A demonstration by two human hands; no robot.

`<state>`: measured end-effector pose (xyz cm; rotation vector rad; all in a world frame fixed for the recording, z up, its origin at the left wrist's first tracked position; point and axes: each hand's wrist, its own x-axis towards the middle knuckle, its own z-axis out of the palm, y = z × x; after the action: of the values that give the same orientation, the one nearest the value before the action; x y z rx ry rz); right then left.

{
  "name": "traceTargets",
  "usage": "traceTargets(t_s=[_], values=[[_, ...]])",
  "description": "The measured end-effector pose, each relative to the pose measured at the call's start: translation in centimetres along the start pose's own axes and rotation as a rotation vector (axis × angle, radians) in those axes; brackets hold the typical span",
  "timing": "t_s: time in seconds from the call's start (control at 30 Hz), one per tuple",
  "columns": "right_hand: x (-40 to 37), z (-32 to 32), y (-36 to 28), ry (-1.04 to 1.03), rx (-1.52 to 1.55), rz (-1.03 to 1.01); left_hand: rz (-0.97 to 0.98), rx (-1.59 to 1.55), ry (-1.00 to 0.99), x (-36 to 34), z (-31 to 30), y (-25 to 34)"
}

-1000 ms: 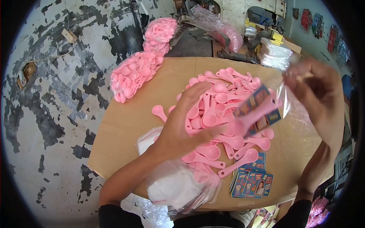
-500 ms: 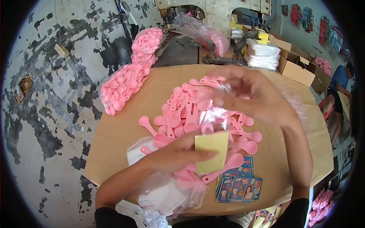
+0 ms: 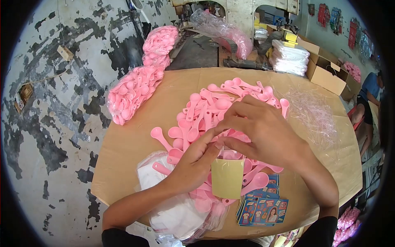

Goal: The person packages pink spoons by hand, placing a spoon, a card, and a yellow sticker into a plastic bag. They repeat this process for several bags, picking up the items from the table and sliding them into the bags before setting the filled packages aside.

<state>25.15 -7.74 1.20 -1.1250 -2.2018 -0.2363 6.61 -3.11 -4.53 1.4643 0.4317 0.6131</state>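
Note:
A clear plastic bag with a pale yellow card (image 3: 227, 178) in it hangs below my hands, over the pile of pink spoons (image 3: 199, 116). My left hand (image 3: 196, 164) pinches the bag's top edge from the left. From the right, my right hand (image 3: 263, 133) is closed at the same edge, its fingertips meeting those of the left. Something pink shows through the bag above the card. Near my left forearm lie empty clear bags (image 3: 175, 212). Blue printed cards (image 3: 263, 210) lie stacked just right of the yellow card.
Bagged pink spoons (image 3: 133, 92) lie at the table's left edge. Clear plastic strands (image 3: 314, 117) cover the right side. A stack of white packets (image 3: 289, 57) and an open cardboard box (image 3: 327, 76) stand behind. A person (image 3: 367, 99) sits far right.
My right hand has come down and left to meet my left hand at the bag's top. The yellow card now hangs more upright, and my left thumb is off it.

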Motion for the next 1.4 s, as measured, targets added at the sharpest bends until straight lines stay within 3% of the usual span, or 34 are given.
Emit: traceTargets(t_s=[0.13, 0.33, 0.43, 0.53, 0.63, 0.73, 0.83, 0.9, 1.0, 1.07, 1.13, 1.2, 1.23, 1.33, 1.4], values=[[-0.1, 0.6, -0.3, 0.035, -0.139, 0.032, -0.042, 0.081, -0.029, -0.2, 0.2, 0.6], [-0.3, 0.7, -0.4, -0.027, -0.174, 0.017, 0.209, 0.362, -0.035, 0.2, -0.1, -0.1], [-0.4, 0.6, -0.4, -0.061, -0.129, 0.043, 0.028, 0.406, -0.028, 0.0, -0.4, 0.3], [-0.6, 0.7, -0.3, -0.06, -0.142, 0.055, 0.137, 0.484, -0.019, 0.2, -0.6, -0.5], [-0.7, 0.9, 0.0, -0.091, -0.166, 0.046, 0.066, 0.551, -0.006, 0.2, -0.7, -0.1], [-0.7, 1.5, -0.1, -0.084, -0.235, 0.021, 0.148, 0.608, 0.022, -0.1, -0.5, 0.0], [-0.6, 1.8, -0.2, -0.036, -0.154, 0.126, 0.088, 0.678, -0.009, 0.0, -0.4, 0.2], [-0.5, 1.7, 0.3, 0.043, 0.01, 0.215, 0.18, 0.674, -0.01, 0.4, -1.2, -0.8], [0.2, -1.8, 1.8, 0.259, 0.188, 0.432, 0.226, 0.443, -0.016, 0.8, -0.9, -0.3], [0.0, -6.6, 4.0, 0.331, 0.627, 0.516, 0.143, 0.172, 0.003, 1.0, -0.4, 0.4], [-2.7, -11.5, 7.1, 0.168, 0.819, 0.456, -0.025, -0.128, 0.04, 1.0, -0.6, 0.9], [-6.1, -14.2, 10.6, -0.043, 0.929, 0.564, -0.087, -0.203, 0.053, 1.4, -1.3, 0.4], [-7.2, -14.5, 11.6, -0.113, 0.613, 0.821, -0.135, -0.276, 0.026, 1.4, -1.7, 0.5], [-12.5, -11.8, 18.8, -0.096, -0.637, 0.706, -0.175, -0.321, -0.018, 1.5, -1.3, 0.9], [-11.0, -12.3, 17.2, 0.003, -0.321, 0.654, -0.158, -0.209, 0.02, 1.3, -1.2, 0.1]])
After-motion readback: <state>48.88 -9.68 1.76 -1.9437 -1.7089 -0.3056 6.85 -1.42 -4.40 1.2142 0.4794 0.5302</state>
